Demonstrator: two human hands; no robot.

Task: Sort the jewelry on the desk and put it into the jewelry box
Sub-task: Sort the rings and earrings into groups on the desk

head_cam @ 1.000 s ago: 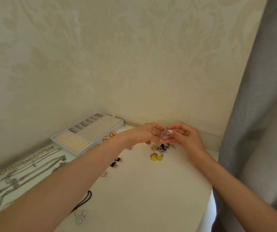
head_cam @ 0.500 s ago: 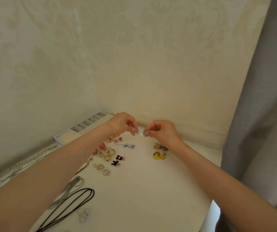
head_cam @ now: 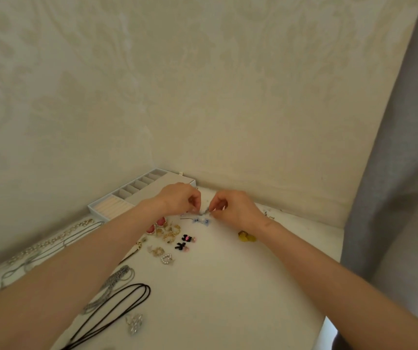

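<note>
1. Earring [head_cam: 205, 212]: pinched between left grip [head_cam: 180, 202] and right grip [head_cam: 237, 208], I judge to fasten its back.
2. Box [head_cam: 127, 198]: open, just behind left grip, ready to receive it.
3. Worktop [head_cam: 228, 286]: loose earrings [head_cam: 170, 233] beneath both grips, unsorted.

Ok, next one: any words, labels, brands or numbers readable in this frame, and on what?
No readable text anywhere.
The jewelry box shows no label or brand.
The wall bears only a faint pattern.
The small blue piece pinched by the left hand and right hand is too small to show any mark.
</note>
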